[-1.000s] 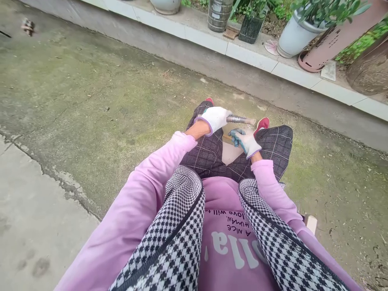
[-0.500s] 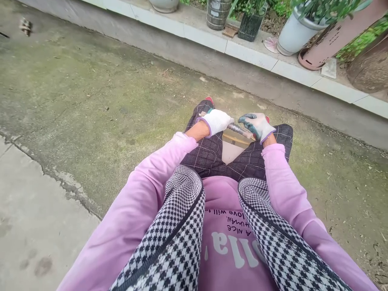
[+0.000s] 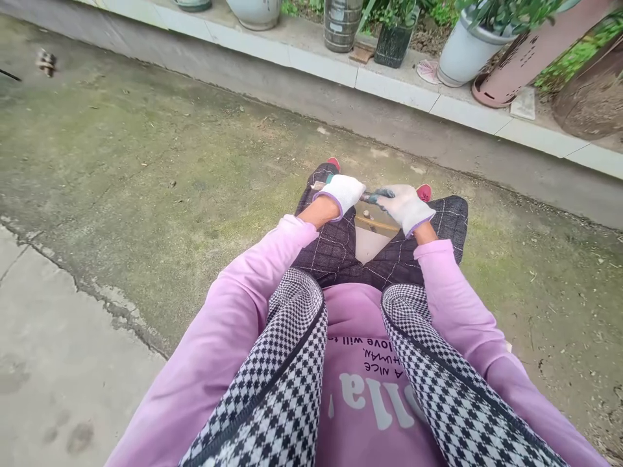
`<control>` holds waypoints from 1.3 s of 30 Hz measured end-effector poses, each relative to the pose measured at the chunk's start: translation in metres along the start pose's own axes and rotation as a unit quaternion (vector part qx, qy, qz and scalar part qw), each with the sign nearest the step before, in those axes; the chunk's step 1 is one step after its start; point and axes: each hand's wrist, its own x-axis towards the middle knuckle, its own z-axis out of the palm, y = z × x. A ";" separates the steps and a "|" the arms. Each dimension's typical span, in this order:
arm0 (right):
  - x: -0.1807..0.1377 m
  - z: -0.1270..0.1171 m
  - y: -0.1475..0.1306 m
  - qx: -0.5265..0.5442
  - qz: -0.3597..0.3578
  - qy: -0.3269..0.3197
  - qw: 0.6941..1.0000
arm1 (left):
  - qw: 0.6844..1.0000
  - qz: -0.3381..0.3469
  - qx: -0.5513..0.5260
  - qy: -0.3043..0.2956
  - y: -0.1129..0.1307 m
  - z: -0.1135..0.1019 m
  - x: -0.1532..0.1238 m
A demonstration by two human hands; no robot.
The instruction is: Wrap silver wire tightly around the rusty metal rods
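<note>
We are sitting over the mossy grey concrete ground (image 3: 146, 168), gripping a short grey metal rod (image 3: 368, 198) above our knees. Our white-gloved left hand (image 3: 341, 193) is clenching the rod's nine o'clock end, and our right hand (image 3: 405, 206), in a white glove with teal-coated fingers, is closing on its three o'clock end. A curved wooden piece (image 3: 377, 224) is lying just beneath, at six o'clock. We judge we are working the rod along it; both grips need holding level.
</note>
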 end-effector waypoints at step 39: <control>0.178 -0.026 0.068 -0.134 0.119 -0.149 0.973 | 0.400 -0.234 -0.867 0.181 -0.100 -0.017 0.014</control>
